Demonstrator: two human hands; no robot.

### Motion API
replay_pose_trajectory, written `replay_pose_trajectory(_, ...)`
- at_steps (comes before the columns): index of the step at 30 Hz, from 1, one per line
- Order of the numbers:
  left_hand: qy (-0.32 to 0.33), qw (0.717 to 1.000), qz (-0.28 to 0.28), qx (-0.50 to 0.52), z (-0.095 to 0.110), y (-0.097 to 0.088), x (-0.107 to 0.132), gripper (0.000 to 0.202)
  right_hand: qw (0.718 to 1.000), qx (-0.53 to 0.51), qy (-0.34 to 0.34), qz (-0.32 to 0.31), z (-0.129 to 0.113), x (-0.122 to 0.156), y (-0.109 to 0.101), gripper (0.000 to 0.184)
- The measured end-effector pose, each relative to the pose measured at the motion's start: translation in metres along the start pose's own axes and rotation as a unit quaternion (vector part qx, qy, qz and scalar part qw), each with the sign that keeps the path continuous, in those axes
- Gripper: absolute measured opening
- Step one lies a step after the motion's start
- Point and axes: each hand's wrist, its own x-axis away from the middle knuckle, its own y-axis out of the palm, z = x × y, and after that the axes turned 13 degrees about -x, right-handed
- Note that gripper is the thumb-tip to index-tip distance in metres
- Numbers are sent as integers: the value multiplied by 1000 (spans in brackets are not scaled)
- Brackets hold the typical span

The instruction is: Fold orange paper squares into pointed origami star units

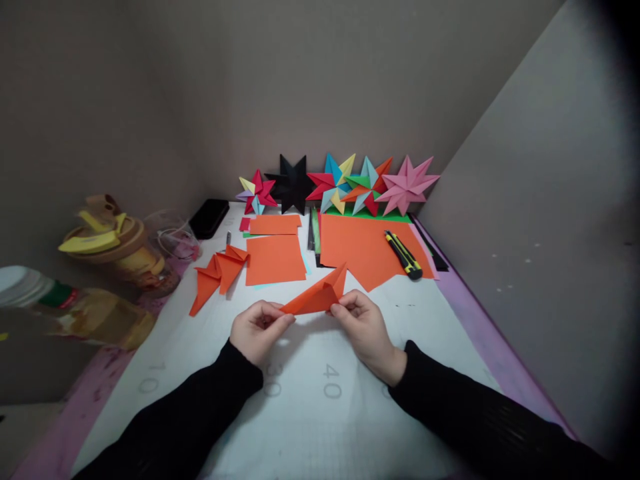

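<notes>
A folded orange paper piece [318, 297], pointed at its upper right tip, is held just above the white mat [310, 400]. My left hand [259, 328] pinches its left end with fingers closed. My right hand [364, 327] pinches its right side, also closed. Both arms wear black sleeves. Just beyond lie flat orange sheets [275, 259] and a large orange sheet [367, 248]. Two or three folded orange units [216, 275] lie to the left.
Several finished paper stars [345, 183] lean against the back wall. A yellow-black utility knife [404, 255] rests on the large sheet. A black case [209, 217], a brown-yellow jar [117, 245], a bottle lying down [90, 313] and a bag sit at left. A grey wall panel stands right.
</notes>
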Motion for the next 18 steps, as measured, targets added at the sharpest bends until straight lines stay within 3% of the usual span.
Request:
replay_pose_trajectory(5,66,991,-101,-59,-6,-2,-4,29,999,41,-4,-12,1,-1,1,13)
replay_pose_trajectory(10,124,975,-133,-128,1,-7,-6,35,983,136,8,-120,-2,3,4,7)
replay_pose_trajectory(14,106,977,-159,-90,5,-9,-7,26,962,202,-20,-183,-3,7,4,9)
replay_pose_trajectory(18,88,980,-153,-88,5,-9,-8,22,956,214,-40,-198,-4,7,2,10)
